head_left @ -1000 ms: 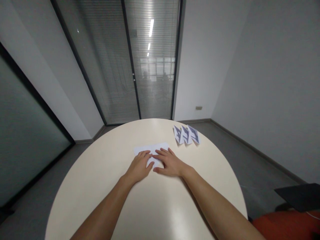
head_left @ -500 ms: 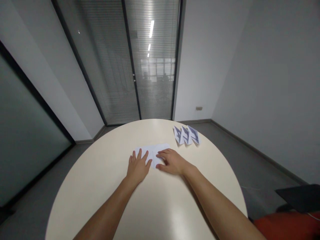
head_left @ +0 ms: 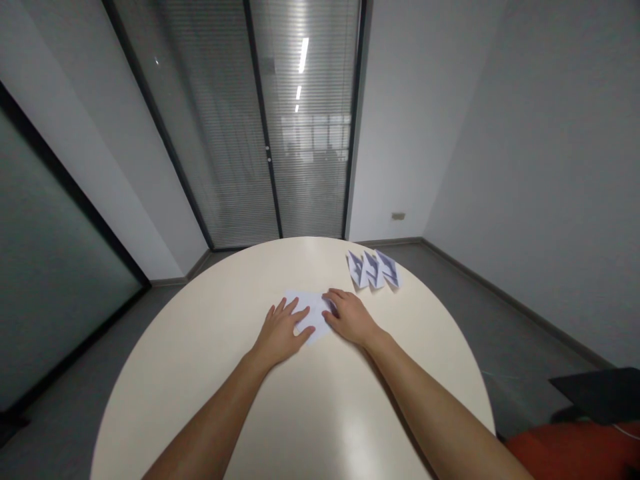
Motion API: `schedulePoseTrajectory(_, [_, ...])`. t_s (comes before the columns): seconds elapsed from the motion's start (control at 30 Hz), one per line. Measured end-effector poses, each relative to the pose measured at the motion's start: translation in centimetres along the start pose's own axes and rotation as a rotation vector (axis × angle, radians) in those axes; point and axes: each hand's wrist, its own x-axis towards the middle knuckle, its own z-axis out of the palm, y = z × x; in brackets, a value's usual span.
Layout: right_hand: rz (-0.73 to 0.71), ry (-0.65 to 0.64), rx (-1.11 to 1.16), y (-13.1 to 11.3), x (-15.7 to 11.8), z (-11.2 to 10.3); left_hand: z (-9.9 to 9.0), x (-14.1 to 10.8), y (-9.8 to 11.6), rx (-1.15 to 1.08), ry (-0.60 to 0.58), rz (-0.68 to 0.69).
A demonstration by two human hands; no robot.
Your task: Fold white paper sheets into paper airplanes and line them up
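Observation:
A white sheet of paper (head_left: 313, 312) lies near the middle of the round table (head_left: 220, 393), partly covered by both hands. My left hand (head_left: 283, 333) rests on its left part with the fingers spread. At the paper's right edge, my right hand (head_left: 349, 316) has its thumb and fingers curled round the edge, which looks slightly lifted there. Three folded white paper pieces (head_left: 356, 270) (head_left: 373, 270) (head_left: 389, 269) stand in a row beyond my right hand, at the table's far right.
Past the table is a glass door (head_left: 310, 187) with blinds. A red chair (head_left: 570, 453) and a flat black object (head_left: 600, 395) are at the lower right, beside the table's edge.
The paper has turned and now shows a narrower, slanted outline. My left hand has shifted slightly right, and my right hand has moved a little right and away from me.

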Motion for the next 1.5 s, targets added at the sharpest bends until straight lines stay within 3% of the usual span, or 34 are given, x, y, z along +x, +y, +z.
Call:
schedulePoseTrajectory(0.3, [0.195, -0.024, -0.053, -0.8, 0.1, -1.3, -0.5, 0.2, 0.5, 0.028, 0.103, 0.158])
schedulePoseTrajectory(0.5, [0.242, -0.072, -0.004, -1.4, 0.2, -1.7, -1.2, 0.0, 0.9, 0.095, 0.087, 0.142])
schedulePoseTrajectory(0.6, [0.182, -0.088, 0.045, -1.7, 0.2, -1.8, -1.1, -0.1, 0.9, 0.099, 0.11, 0.129])
schedulePoseTrajectory(0.8, [-0.075, -0.129, 0.212, -1.7, 0.0, -2.0, -0.7, -0.1, 0.3, 0.102, 0.082, 0.136])
schedulePoseTrajectory(1.1, [-0.191, -0.038, 0.227, 0.9, 0.3, -0.4, -0.7, 0.2, -0.2, -0.032, 0.069, 0.209])
schedulePoseTrajectory(1.3, [-0.264, 0.02, 0.082, 0.9, 0.2, -1.1, -0.6, 0.5, -1.0, -0.165, 0.064, 0.277])
schedulePoseTrajectory(1.5, [-0.348, 0.0, 0.034, 0.7, 0.2, -1.6, -1.4, 0.4, -0.1, -0.17, 0.035, 0.219])
